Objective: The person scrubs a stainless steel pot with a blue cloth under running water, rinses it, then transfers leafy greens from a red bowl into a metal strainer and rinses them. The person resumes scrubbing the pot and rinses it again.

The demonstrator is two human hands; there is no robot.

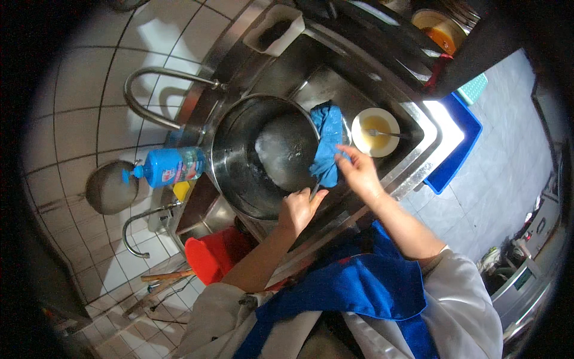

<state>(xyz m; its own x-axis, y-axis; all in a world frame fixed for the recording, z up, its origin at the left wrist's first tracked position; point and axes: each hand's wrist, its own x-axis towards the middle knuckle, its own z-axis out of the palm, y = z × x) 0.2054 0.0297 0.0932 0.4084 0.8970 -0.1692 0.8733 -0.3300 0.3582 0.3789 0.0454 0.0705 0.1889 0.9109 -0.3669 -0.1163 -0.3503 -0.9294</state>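
Observation:
A large round steel pot (233, 179) sits over the sink, with cloudy, sudsy water (282, 152) inside. My left hand (297, 210) grips a thin metal handle (315, 190) near the pot's front rim; its other end is hidden. A wet blue cloth (328, 141) lies bunched along the rim, over or beside that handle. Fingertips of my right hand (360, 176) meet the cloth's right edge; whether they pinch it is unclear. Just beyond them, a white bowl (389, 117) holds yellowish liquid and a fork (385, 133).
A blue pump bottle (172, 167) and yellow sponge (181, 190) are left of the pot. Two curved taps (134, 92) stand along the tiled wall (80, 85). A red bucket (215, 253) is near my left forearm. A white container (282, 38) sits behind; a blue tray (462, 148) lies right.

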